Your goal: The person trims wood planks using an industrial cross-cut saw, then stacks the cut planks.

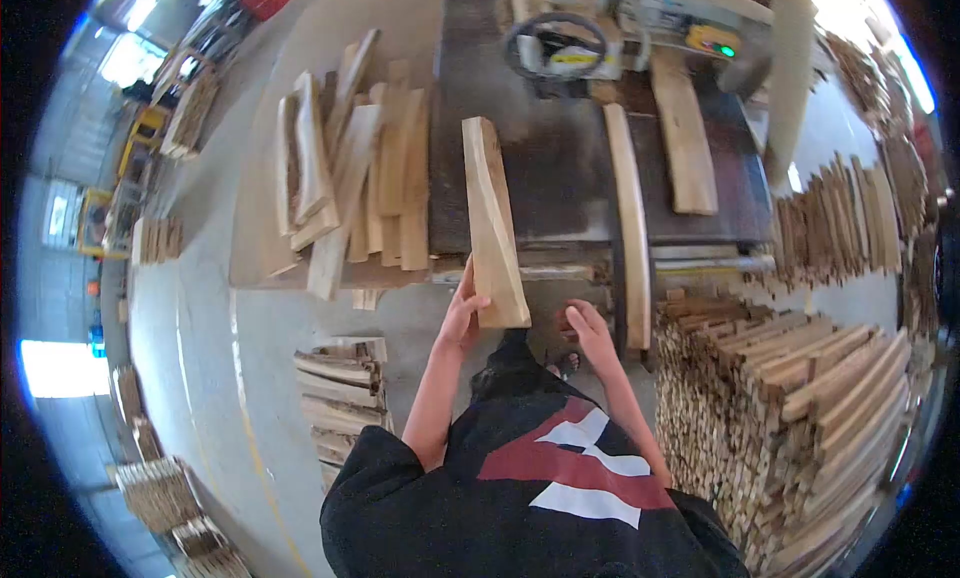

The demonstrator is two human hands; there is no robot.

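Note:
My left hand (463,313) is closed round the near end of a wooden board (490,213), its thumb across the top face. The board is tilted, its far end over the dark machine table (555,193). To the right, my right hand (588,328) is apart from the board, fingers loosely bent with nothing in them. Nearest to it is the machine's long, pale-topped guide rail (628,228). Beyond that, another board (684,128) lies on the table, its far end under the machine head.
Several loose boards (385,173) lie on the brown side table (262,228) at left. Large wood stacks (770,378) stand close on my right, with a smaller stack (340,398) by my left elbow. A handwheel (555,46) and a pale hose (790,68) are at the back.

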